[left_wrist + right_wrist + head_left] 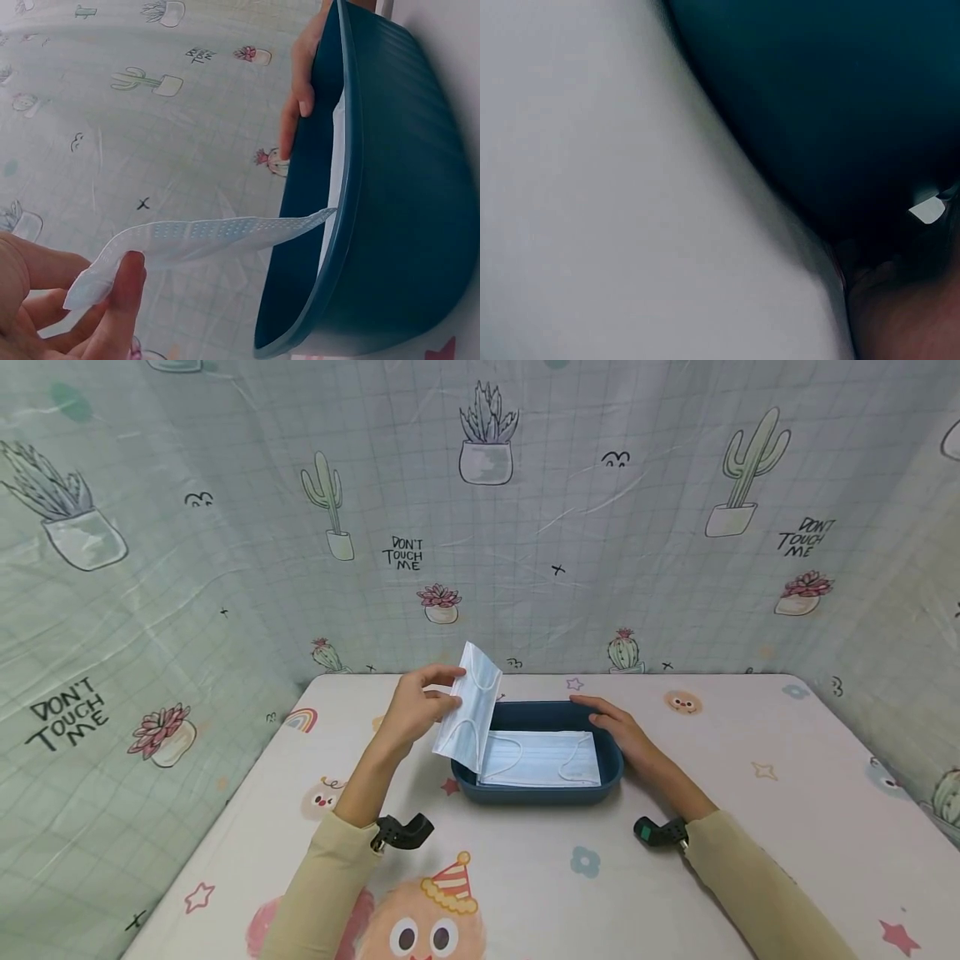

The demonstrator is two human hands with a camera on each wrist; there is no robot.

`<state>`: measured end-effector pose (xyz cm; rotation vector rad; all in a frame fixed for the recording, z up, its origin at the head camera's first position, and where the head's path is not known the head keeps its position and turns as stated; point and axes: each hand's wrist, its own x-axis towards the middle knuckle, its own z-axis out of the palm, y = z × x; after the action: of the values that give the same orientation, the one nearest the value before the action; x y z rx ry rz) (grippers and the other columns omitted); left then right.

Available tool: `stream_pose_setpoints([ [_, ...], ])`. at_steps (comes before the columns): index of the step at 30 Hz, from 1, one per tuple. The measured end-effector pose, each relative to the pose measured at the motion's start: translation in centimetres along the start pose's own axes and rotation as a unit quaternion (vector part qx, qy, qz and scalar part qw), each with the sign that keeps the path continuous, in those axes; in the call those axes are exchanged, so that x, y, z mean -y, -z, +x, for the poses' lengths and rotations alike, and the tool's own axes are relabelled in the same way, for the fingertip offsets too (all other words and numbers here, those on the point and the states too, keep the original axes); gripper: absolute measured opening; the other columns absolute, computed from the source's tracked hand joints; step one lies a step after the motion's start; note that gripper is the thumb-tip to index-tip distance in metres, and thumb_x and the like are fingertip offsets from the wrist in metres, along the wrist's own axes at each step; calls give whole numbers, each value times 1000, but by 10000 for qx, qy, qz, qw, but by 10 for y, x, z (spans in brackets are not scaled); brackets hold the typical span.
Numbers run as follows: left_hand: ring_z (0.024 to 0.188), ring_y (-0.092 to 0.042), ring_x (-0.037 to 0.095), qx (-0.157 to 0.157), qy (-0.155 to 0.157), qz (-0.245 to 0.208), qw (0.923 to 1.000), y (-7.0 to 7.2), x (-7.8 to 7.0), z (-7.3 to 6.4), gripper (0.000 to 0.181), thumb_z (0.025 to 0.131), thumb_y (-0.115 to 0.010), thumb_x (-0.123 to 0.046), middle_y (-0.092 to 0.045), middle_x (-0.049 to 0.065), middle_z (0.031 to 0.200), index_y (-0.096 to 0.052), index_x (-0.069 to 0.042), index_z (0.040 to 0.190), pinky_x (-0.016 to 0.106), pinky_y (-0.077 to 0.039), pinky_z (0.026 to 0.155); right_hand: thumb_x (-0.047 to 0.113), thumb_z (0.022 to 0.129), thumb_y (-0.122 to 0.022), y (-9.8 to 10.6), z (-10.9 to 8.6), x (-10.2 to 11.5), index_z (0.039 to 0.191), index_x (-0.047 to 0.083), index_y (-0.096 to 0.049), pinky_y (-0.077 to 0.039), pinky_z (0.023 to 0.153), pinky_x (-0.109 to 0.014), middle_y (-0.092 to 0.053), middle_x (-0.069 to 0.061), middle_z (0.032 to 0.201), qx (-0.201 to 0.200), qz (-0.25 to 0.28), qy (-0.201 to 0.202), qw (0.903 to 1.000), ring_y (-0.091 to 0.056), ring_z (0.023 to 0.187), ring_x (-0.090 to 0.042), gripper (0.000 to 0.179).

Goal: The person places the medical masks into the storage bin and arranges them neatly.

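Observation:
Over the left end of a dark blue bin, my left hand pinches a pale blue face mask between thumb and fingers. The mask stands tilted on its short side, ear loops showing, and its lower end reaches down to the bin. Inside the bin another face mask lies flat on top, with white ear loops across it. My right hand holds the bin's back right corner, the thumb at the inner side and a finger stretched along the back rim. In the left wrist view the held mask appears edge-on.
The bin stands on a white table cover printed with cartoon faces, stars and flowers. Behind the table hangs a pale curtain with cactus drawings. Small black devices sit at the left wrist and right wrist.

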<state>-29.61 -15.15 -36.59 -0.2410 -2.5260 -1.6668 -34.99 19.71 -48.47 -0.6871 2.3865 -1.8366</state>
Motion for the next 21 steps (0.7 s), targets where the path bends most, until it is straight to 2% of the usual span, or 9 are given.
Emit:
stream_pose_setpoints([
  [21,102,-67,29,47,86,104,9999,-3,1,6,38,94,-68,-8,-63,12,130,-69,-14,131,30,-53,73,9,108,-39,1,3,0,153,2,-47,-9,129,-63,-40,-20,163,-51,-45,90,9999,-21,159,-40,46],
])
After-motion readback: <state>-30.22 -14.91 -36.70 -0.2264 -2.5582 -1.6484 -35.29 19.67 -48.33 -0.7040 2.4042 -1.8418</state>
